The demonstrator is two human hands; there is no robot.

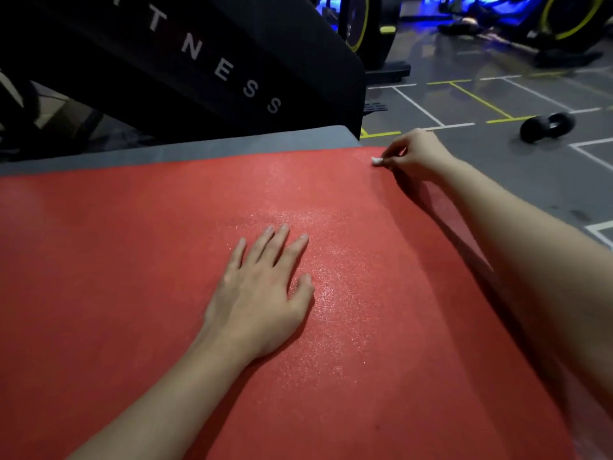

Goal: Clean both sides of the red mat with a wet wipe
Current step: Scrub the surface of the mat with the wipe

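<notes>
While the red mat [132,260] lies spread flat across most of the view, its far edge rests on a grey mat [232,146] that shows as a strip beyond it, and both sit on the dark floor [530,187] marked with white and yellow lines. The left hand [258,293] rests palm-down near the middle of the red mat, fingers straight and slightly spread, holding nothing; the surface around it glistens with fine specks. The right hand [416,154] reaches to the mat's far right corner, its fingers curled and pinching a small bunched white wet wipe [377,161] right at the mat's edge; whether the wipe touches the mat cannot be told. A black dumbbell-like weight [547,126] lies on the floor well beyond that hand. A black machine panel [199,61] with white letters stands behind the mats, and yellow-rimmed exercise bikes [361,24] stand farther back under blue light.
</notes>
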